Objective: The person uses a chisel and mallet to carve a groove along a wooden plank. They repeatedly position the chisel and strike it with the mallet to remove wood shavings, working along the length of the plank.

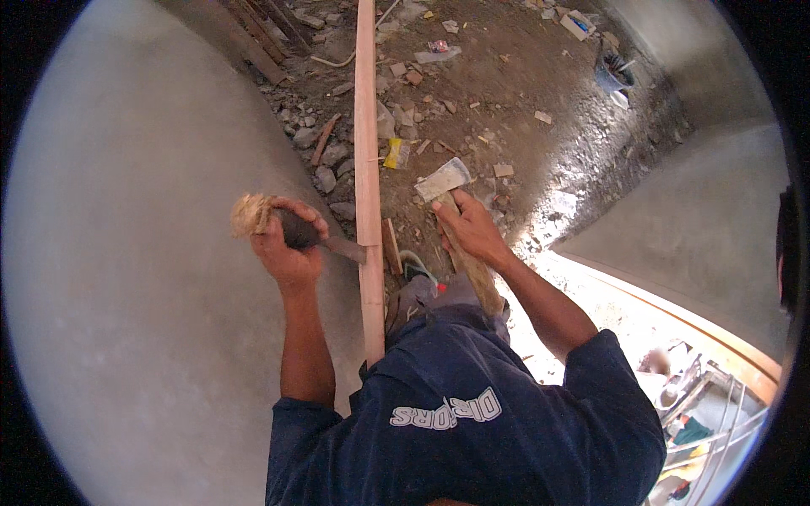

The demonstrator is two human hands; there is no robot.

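Note:
My left hand (291, 257) is wrapped round the dark handle of a chisel (344, 248). The handle's outer end is pale and frayed. Pointing right, the chisel's flat blade meets the side of a long, pale reddish wooden beam (368, 169), at a small cut in it. The beam runs from the far edge of the view back to my body. On the beam's right side, my right hand (472, 226) closes round the upper handle of a hatchet (444, 179). Its broad, whitish head is apart from the chisel, and its wooden handle slants down toward my lap.
A smooth grey wall (152, 253) stands close on my left. Rubble (331, 156) and scraps litter the dirt floor. A dark bucket (613, 74) stands at the far right. At lower right, beyond a bright opening, another person (655, 363) is near a metal frame (717, 422).

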